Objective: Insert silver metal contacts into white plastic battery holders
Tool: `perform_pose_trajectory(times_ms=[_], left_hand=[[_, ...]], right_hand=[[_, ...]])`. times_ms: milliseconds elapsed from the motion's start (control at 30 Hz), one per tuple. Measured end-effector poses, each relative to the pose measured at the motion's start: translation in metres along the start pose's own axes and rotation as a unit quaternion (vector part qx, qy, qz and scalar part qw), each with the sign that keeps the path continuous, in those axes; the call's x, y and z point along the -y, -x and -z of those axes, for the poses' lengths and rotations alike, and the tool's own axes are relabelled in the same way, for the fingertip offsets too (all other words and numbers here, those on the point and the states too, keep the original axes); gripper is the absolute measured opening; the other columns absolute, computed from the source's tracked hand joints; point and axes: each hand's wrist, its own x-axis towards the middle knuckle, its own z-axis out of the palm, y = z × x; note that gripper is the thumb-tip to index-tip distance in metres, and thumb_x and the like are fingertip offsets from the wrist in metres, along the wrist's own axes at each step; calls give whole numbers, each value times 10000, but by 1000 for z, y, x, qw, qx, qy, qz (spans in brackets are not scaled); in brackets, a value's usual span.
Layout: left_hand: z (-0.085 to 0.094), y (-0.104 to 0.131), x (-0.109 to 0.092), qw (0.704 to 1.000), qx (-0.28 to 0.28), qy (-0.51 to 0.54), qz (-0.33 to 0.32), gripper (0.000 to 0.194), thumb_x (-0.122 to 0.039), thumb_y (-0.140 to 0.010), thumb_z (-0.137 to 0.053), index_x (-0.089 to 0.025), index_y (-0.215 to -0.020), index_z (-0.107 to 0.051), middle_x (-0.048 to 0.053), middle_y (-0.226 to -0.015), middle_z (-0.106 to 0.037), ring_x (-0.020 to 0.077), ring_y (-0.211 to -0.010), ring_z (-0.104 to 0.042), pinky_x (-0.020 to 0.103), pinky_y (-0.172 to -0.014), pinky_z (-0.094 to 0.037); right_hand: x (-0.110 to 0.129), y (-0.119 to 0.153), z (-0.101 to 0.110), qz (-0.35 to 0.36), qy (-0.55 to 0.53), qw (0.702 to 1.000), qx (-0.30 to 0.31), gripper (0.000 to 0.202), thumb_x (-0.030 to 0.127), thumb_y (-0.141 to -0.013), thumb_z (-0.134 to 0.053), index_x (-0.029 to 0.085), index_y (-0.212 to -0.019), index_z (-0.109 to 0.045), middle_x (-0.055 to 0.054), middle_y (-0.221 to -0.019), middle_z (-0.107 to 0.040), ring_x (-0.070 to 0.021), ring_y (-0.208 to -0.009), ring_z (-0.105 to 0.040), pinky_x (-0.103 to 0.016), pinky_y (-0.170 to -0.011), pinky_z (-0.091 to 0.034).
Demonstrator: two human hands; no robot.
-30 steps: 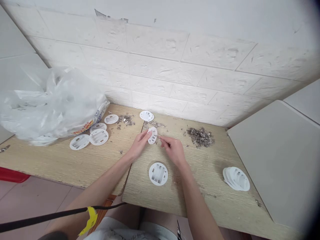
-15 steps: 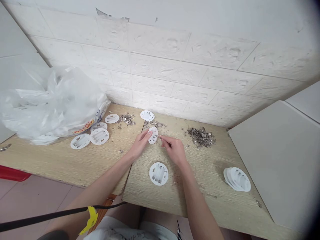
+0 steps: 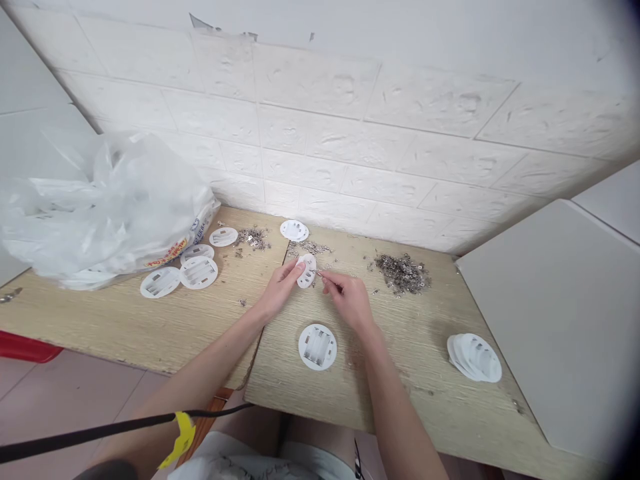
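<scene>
A round white plastic battery holder (image 3: 307, 272) is held tilted in my left hand (image 3: 279, 288), thumb on its face. My right hand (image 3: 349, 297) is closed in a pinch at the disc's right edge. A thin metal piece sticks out of the pinch and meets the disc; its kind is too small to make out. Just beyond the disc lie scattered small metal contacts (image 3: 314, 248). Below my hands another white battery holder (image 3: 317, 347) lies flat on the table, with long battery slots showing.
At right stand a dark heap of metal contacts (image 3: 403, 274) and a stack of white discs (image 3: 475, 358). A plastic bag (image 3: 105, 207), more white discs (image 3: 199, 273) and a smaller metal pile (image 3: 253, 239) are at left. Further discs (image 3: 295, 231) lie by the brick-patterned wall (image 3: 340, 153).
</scene>
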Motion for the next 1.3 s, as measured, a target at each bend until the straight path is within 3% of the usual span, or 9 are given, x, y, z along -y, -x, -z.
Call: perform_pose_trajectory(times_ms=[600, 1300], left_hand=[[0, -1, 1, 1000, -7, -5, 1, 396, -481, -789, -596, -165, -1018, -662, 49, -935, -668, 177, -854, -580, 290, -791, -421], [-3, 1, -2, 1000, 3, -24, -4, 415, -486, -791, -590, -175, -1058, -662, 64, -1016, -671, 197, -925, -585, 302, -850, -412]], right_hand=[[-1, 0, 1, 0, 6, 1000, 10, 309, 259, -883, -459, 246, -1079, -697, -16, -809, -729, -175, -740, -649, -260, -673, -449], [1, 0, 2, 9, 12, 1000, 10, 308, 257, -888, -456, 243, -1081, -696, -30, -848, -733, -187, -779, -659, -274, -702, -462]])
